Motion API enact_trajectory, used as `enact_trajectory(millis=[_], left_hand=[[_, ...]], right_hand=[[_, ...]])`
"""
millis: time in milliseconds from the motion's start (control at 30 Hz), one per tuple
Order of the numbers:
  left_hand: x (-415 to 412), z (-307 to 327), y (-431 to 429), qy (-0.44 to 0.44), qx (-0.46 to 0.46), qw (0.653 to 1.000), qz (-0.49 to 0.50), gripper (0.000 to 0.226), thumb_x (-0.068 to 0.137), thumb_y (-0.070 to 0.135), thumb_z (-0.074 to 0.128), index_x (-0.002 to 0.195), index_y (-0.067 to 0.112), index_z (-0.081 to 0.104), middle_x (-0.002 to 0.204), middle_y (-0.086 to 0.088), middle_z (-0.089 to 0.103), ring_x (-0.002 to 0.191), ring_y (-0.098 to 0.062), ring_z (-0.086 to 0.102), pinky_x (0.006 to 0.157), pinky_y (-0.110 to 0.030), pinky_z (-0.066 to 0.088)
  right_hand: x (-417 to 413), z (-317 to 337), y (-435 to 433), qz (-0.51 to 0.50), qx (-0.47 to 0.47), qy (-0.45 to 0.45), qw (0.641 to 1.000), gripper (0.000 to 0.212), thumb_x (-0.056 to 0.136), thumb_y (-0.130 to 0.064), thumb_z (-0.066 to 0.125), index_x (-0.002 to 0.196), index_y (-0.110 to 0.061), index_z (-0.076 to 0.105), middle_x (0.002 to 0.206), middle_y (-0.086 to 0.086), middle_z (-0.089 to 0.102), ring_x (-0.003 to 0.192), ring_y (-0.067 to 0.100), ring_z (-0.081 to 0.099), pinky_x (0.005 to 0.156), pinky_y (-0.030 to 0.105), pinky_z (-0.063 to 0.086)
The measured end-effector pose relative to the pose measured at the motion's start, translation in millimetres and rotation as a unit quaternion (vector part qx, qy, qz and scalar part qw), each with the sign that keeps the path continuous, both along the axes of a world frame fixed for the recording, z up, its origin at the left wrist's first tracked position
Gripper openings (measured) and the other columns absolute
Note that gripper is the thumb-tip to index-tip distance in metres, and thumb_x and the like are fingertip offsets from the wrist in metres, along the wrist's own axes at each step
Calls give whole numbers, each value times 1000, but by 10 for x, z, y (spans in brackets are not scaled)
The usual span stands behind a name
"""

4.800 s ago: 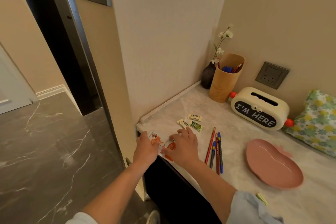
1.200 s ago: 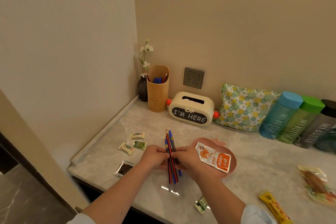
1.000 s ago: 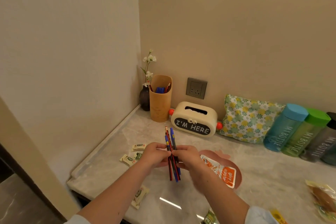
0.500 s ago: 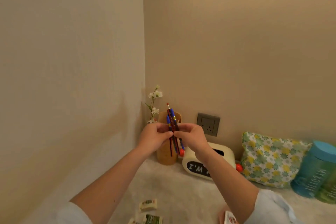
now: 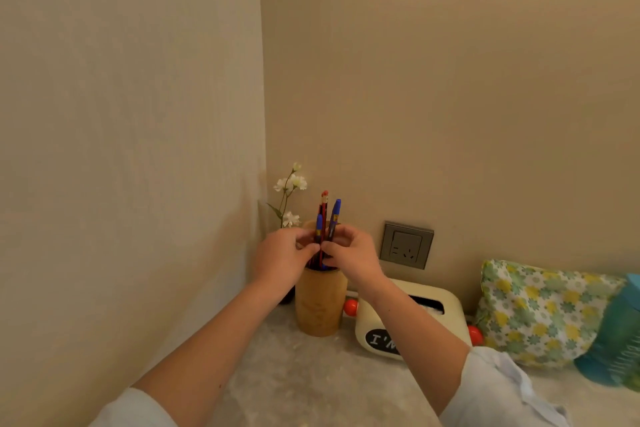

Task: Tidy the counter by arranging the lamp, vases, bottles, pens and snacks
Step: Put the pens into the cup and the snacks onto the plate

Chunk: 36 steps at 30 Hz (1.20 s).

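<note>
Both hands hold a small bundle of red and blue pens (image 5: 325, 218) upright over the tan wooden pen cup (image 5: 320, 305) in the counter's back left corner. My left hand (image 5: 282, 258) pinches the bundle from the left and my right hand (image 5: 349, 256) from the right. The pens' lower ends dip inside the cup's mouth, hidden by my fingers. A dark vase with white flowers (image 5: 289, 191) stands just behind the cup, its body mostly hidden by my left wrist.
A cream box lettered "I'M HERE" (image 5: 408, 319) sits right of the cup, under a grey wall socket (image 5: 406, 245). Further right lie a floral pouch (image 5: 543, 312) and a teal bottle (image 5: 616, 347). Walls close in at left and back.
I gathered the pens off the counter, lifted them with both hands and carried them to the back corner. In the last half second they lowered into the cup's mouth.
</note>
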<state>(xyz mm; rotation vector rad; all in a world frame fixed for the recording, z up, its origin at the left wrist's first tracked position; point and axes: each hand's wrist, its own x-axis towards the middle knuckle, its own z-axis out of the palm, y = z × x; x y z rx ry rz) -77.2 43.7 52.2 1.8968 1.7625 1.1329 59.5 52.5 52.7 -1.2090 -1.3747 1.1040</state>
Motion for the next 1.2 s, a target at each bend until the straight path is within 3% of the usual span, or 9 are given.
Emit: enact_trajectory(millis=[167, 300, 400, 567, 667, 767, 967, 1200], left_hand=[[-6, -250, -50, 27, -6, 999, 36, 31, 88, 36, 65, 119, 36, 65, 87, 20, 65, 77, 1, 56, 58, -14, 39], [-9, -339, -111, -10, 2, 999, 44, 37, 88, 33, 65, 125, 32, 61, 95, 17, 64, 73, -1, 53, 58, -15, 37], [-4, -343, -185, -37, 24, 998, 51, 38, 88, 31, 65, 126, 32, 58, 100, 15, 59, 73, -2, 55, 58, -14, 39], [-37, -411, -460, -85, 28, 995, 52, 31, 88, 31, 65, 119, 32, 60, 97, 17, 60, 74, -4, 57, 62, -21, 48], [-75, -575, -711, -93, 0, 994, 49, 27, 87, 31, 66, 114, 34, 62, 95, 17, 61, 75, -4, 58, 65, -23, 50], [-97, -784, -968, -104, -27, 993, 43, 24, 87, 30, 66, 110, 33, 64, 93, 17, 63, 77, -3, 59, 69, -25, 52], [-111, -1129, -1489, -127, -80, 986, 73, 24, 87, 31, 66, 110, 35, 64, 95, 18, 63, 77, -5, 60, 73, -30, 55], [-69, -1455, -2083, -106, -128, 982, 94, 25, 86, 31, 67, 108, 40, 61, 94, 19, 62, 83, -1, 59, 74, -27, 54]], right_hand=[[-28, -179, -2, -11, -4, -16, 1000, 29, 86, 4, 62, 98, -22, 64, 97, 1, 71, 90, 13, 69, 76, 27, 59], [-9, -214, -48, -34, -11, 6, 999, 45, 82, 7, 63, 123, -10, 61, 111, 5, 70, 104, 16, 66, 90, 37, 57], [16, -220, -158, -58, 10, 21, 998, 49, 82, 6, 61, 128, -13, 59, 120, 2, 67, 109, 11, 64, 96, 39, 54], [67, -324, -534, -125, 66, -12, 990, 36, 84, -8, 63, 115, -26, 64, 107, -11, 68, 96, 8, 66, 83, 36, 59], [38, -531, -812, -84, 40, -50, 994, 23, 85, -13, 65, 105, -24, 66, 97, -11, 67, 91, 7, 64, 84, 34, 58], [5, -818, -1022, -30, 5, -96, 995, 26, 84, -10, 65, 106, -23, 67, 100, -9, 68, 91, 7, 64, 85, 35, 57], [20, -1249, -1399, 53, -36, -197, 978, 28, 84, -15, 66, 110, -25, 65, 99, -10, 65, 89, 5, 62, 76, 18, 50], [99, -1546, -1736, 95, -44, -325, 940, 15, 77, -35, 72, 85, -29, 60, 88, -7, 59, 77, 7, 57, 63, 21, 45]])
